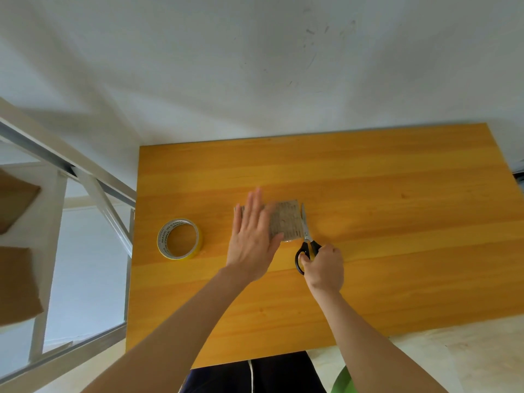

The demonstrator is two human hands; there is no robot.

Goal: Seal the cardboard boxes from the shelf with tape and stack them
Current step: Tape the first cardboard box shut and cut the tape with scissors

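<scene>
Likely midway through one cardboard box [286, 222], centre of surface [397, 251]: pressed under left hand [252, 239], fingers straight; right hand [324, 268] clasping scissors [307, 242] at 3 o'clock, tape roll [179, 238] at 9. Shelf boxes [17, 285] waiting; none stacked.

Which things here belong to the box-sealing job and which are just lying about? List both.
Job: cardboard box under the flat left hand; scissors gripped by the right hand; tape roll; brown boxes on the shelf.
Lying about: green object at the bottom edge, unclear what it is.
</scene>
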